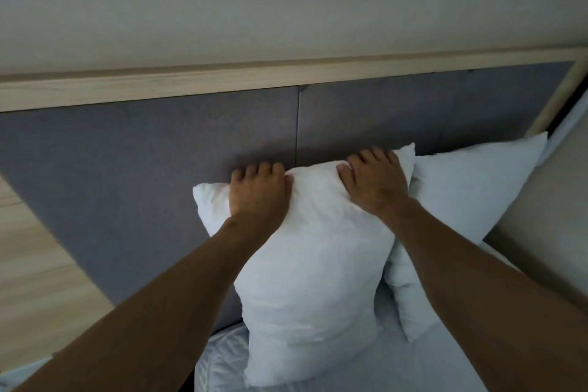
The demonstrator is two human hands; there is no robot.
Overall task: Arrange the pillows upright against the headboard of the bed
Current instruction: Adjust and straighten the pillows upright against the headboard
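A white pillow (pixel 315 270) stands upright on the bed, leaning against the grey padded headboard (pixel 143 162). My left hand (pixel 259 191) grips its top edge near the left corner, fingers curled over the back. Near the pillow's right corner, my right hand (pixel 374 183) grips the same top edge. A second white pillow (pixel 471 197) stands upright to the right, also against the headboard, partly tucked behind the first one.
A light wooden rail (pixel 286 79) caps the headboard, with a pale wall above. White bedding (pixel 397 360) lies under the pillows. A wooden surface (pixel 35 280) sits at the left, and a beige panel (pixel 547 226) at the right.
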